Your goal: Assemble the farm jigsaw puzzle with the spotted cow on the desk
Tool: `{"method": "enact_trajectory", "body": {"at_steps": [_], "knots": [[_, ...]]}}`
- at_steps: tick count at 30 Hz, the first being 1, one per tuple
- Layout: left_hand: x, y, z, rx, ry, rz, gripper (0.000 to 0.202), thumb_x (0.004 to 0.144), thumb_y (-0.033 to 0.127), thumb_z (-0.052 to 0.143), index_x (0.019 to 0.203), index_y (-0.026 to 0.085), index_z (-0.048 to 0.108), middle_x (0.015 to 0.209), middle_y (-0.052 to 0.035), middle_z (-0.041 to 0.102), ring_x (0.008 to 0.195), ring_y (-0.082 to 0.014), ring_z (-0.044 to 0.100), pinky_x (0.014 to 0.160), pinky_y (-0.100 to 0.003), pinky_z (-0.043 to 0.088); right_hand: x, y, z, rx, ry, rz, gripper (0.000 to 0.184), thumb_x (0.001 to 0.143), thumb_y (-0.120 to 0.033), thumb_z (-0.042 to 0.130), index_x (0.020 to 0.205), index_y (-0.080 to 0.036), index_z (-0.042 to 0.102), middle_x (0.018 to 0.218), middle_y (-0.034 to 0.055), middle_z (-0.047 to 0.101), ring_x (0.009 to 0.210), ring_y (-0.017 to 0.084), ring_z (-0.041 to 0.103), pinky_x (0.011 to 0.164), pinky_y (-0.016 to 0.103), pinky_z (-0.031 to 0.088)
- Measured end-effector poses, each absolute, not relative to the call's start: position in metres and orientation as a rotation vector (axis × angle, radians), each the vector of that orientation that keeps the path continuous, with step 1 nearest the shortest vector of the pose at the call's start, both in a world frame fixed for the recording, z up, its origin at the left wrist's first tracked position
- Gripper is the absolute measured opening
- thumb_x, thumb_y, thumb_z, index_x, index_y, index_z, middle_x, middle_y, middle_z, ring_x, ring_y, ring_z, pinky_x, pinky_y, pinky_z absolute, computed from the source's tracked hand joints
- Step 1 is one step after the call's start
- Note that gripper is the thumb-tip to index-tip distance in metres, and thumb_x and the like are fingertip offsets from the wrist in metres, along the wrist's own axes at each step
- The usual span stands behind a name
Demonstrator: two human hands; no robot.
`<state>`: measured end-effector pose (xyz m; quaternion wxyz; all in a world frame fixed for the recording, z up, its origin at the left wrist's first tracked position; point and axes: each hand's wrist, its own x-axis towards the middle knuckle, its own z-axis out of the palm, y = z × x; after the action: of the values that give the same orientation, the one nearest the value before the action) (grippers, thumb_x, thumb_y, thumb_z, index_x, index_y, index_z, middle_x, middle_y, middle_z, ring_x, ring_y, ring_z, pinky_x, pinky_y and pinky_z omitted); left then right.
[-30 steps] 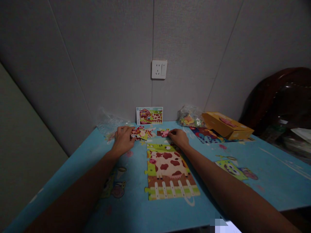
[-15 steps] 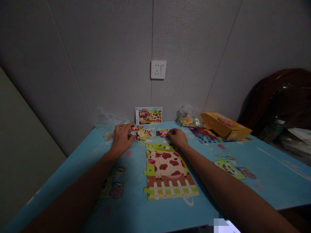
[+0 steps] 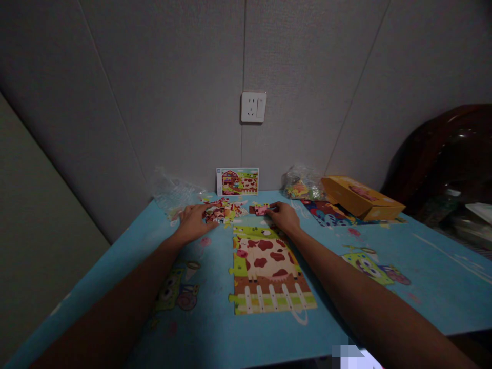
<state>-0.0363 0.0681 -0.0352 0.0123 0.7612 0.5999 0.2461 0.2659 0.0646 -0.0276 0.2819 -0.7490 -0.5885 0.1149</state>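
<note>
On the left, my left hand (image 3: 192, 222) rests beside a heap of loose puzzle pieces (image 3: 223, 211), its thumb and fingers apart at the heap's edge. My right hand (image 3: 285, 218) pinches a puzzle piece (image 3: 262, 209) with a pink figure on it, just right of the heap. Nearer to me lies a joined section of jigsaw puzzle (image 3: 267, 259), showing a brown-spotted cow above a white fence, with tabs along its left edge. A small picture card (image 3: 238, 182) of a farm scene leans upright against the wall behind the heap.
A clear plastic bag (image 3: 177, 190) lies at the back left. Another bag with pieces inside (image 3: 302, 184) sits at the back right, beside a yellow box (image 3: 363, 197) on a dark printed sheet (image 3: 326, 215). The blue tablecloth (image 3: 292, 341) has cartoon prints. A socket (image 3: 253, 107) is on the wall.
My left hand has lowered slightly and its fingers have spread away from a piece in the heap. My right hand keeps its piece in nearly the same place. The view has shifted slightly.
</note>
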Motion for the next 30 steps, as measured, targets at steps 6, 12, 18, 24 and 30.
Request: {"method": "enact_trajectory", "body": {"at_steps": [6, 12, 18, 24, 30], "knots": [[-0.037, 0.072, -0.038, 2.441, 1.807, 0.769, 0.049, 0.079, 0.047, 0.065, 0.121, 0.022, 0.066, 0.123, -0.0096, 0.065, 0.115, -0.0309, 0.056, 0.102, -0.045, 0.040, 0.265, 0.063, -0.027, -2.003, -1.579, 0.304, 0.032, 0.083, -0.040, 0.062, 0.109, -0.023, 0.070, 0.104, 0.0046, 0.075, 0.099, 0.022, 0.068, 0.077, 0.027, 0.047], [-0.036, 0.072, -0.040, 2.446, 1.797, 0.794, 0.046, 0.079, 0.046, 0.065, 0.119, 0.023, 0.067, 0.118, -0.0095, 0.065, 0.112, -0.0304, 0.057, 0.100, -0.044, 0.042, 0.264, 0.062, -0.026, -2.000, -1.591, 0.295, 0.032, 0.083, -0.039, 0.062, 0.110, -0.023, 0.070, 0.105, 0.0041, 0.075, 0.101, 0.023, 0.067, 0.078, 0.028, 0.048], [-0.034, 0.072, -0.037, 2.436, 1.778, 0.804, 0.028, 0.081, 0.042, 0.065, 0.099, 0.021, 0.070, 0.111, -0.0086, 0.065, 0.107, -0.0280, 0.057, 0.097, -0.044, 0.042, 0.264, 0.061, -0.025, -1.998, -1.595, 0.290, 0.031, 0.084, -0.038, 0.062, 0.109, -0.022, 0.071, 0.103, 0.0048, 0.075, 0.099, 0.024, 0.068, 0.077, 0.029, 0.048], [-0.026, 0.067, -0.028, 2.402, 1.634, 1.108, 0.015, 0.085, 0.034, 0.063, 0.085, 0.019, 0.068, 0.109, -0.0075, 0.065, 0.108, -0.0242, 0.055, 0.102, -0.043, 0.040, 0.256, 0.053, -0.015, -1.912, -1.649, 0.210, 0.038, 0.086, -0.035, 0.063, 0.118, -0.014, 0.067, 0.113, 0.0122, 0.071, 0.104, 0.024, 0.065, 0.087, 0.030, 0.046], [-0.001, 0.047, -0.021, 2.473, 1.320, 1.262, 0.010, 0.085, 0.031, 0.066, 0.084, 0.021, 0.068, 0.113, -0.0050, 0.065, 0.113, -0.0234, 0.052, 0.103, -0.041, 0.039, 0.218, 0.032, -0.010, -1.279, -1.976, 0.395, 0.032, 0.088, -0.034, 0.063, 0.114, -0.018, 0.069, 0.102, 0.0058, 0.073, 0.082, 0.016, 0.064, 0.079, 0.027, 0.046]]}}
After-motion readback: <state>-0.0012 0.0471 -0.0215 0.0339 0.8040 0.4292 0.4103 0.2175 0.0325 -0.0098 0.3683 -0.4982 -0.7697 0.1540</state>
